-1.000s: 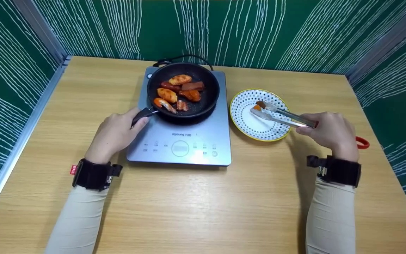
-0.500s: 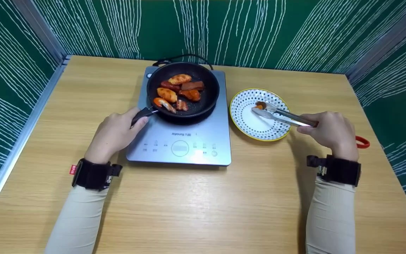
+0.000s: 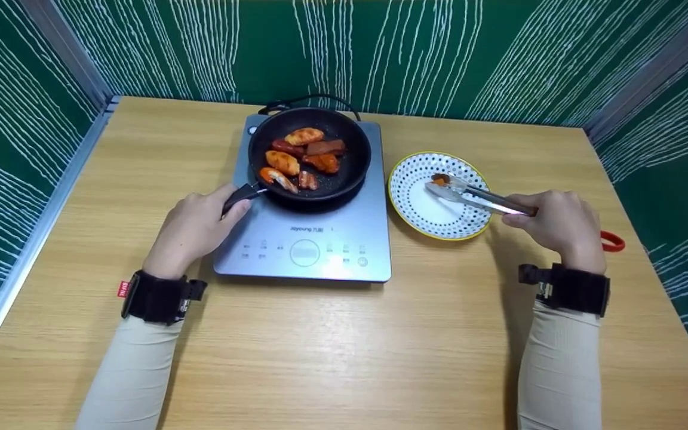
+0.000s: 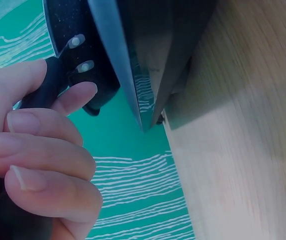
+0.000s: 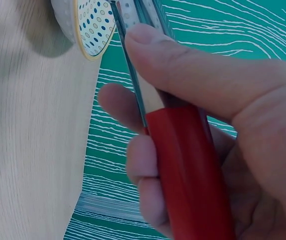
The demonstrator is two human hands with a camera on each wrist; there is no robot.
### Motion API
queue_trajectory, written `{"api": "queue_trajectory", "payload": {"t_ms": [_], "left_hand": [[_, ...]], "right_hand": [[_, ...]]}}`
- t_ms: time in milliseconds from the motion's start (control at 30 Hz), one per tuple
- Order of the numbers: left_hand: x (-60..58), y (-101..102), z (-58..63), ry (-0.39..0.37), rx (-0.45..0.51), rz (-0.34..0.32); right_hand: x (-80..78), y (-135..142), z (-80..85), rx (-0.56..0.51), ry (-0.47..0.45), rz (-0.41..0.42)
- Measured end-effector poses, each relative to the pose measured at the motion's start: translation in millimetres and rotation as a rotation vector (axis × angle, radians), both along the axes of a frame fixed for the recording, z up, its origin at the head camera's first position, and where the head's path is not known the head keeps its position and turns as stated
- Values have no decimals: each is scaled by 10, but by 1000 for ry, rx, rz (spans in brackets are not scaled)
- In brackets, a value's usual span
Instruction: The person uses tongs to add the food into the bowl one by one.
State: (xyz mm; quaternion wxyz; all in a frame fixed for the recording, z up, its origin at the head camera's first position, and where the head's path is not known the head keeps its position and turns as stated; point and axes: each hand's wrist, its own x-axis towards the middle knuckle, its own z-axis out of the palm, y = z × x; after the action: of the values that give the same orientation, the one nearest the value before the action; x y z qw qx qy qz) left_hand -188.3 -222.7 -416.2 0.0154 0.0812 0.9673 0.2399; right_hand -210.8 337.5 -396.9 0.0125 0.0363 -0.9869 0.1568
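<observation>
My left hand (image 3: 197, 230) grips the black handle (image 4: 53, 82) of a frying pan (image 3: 353, 164), its fingers curled round it in the left wrist view. In the pan lie several browned food pieces, among them a sausage-like piece (image 3: 287, 147), a flat slab (image 3: 326, 147) and an orange-and-white piece (image 3: 278, 178). My right hand (image 3: 559, 221) holds metal tongs (image 3: 487, 198) by their red grip (image 5: 185, 165). The tong tips are over the dotted plate (image 3: 409, 209), at a small orange-brown food piece (image 3: 439, 180). Whether they pinch it is hard to tell.
The pan stands on a silver induction cooker (image 3: 344, 239), with its black cable (image 3: 320, 95) behind. The plate sits just right of the cooker on the wooden table (image 3: 344, 346). Green walls (image 3: 380, 54) with white lines enclose the back and sides.
The tongs' arms have drawn slightly closer together at the small food piece on the plate. My left hand and the pan hold still.
</observation>
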Motion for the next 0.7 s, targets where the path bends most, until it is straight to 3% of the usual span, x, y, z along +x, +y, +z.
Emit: {"api": "queue_trajectory", "payload": {"t_ms": [333, 700], "left_hand": [[4, -9, -5, 4, -8, -4], [2, -9, 1, -1, -8, -6]], "right_hand": [[5, -18, 36, 7, -12, -12], [76, -95, 153, -15, 39, -7]]}}
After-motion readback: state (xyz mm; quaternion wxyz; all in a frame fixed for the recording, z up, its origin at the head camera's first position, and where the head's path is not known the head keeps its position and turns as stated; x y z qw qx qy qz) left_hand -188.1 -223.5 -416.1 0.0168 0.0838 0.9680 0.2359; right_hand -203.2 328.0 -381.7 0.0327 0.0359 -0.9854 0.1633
